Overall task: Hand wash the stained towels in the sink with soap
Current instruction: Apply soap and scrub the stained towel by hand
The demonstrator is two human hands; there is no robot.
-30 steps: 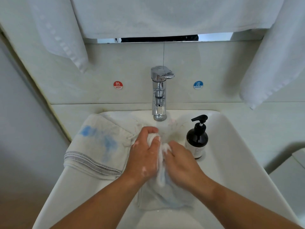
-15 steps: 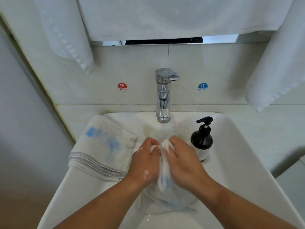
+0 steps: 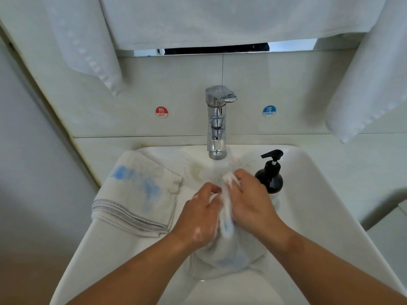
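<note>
Left grip (image 3: 199,219), right grip (image 3: 253,205): sudsy towel (image 3: 231,256)

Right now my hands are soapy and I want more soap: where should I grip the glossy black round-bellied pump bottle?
Take the black pump bottle by its narrow neck, just under the pump head, coming from above with the right hand beside it. It stands upright, and its wide round belly would probably slip in wet fingers.

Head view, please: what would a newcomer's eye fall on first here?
The left hand and right hand grip a soapy white towel bunched between them in the middle of the sink. A blue-stained towel lies draped over the sink's left rim, and a black pump bottle stands at the back right, beside the chrome faucet.
</note>
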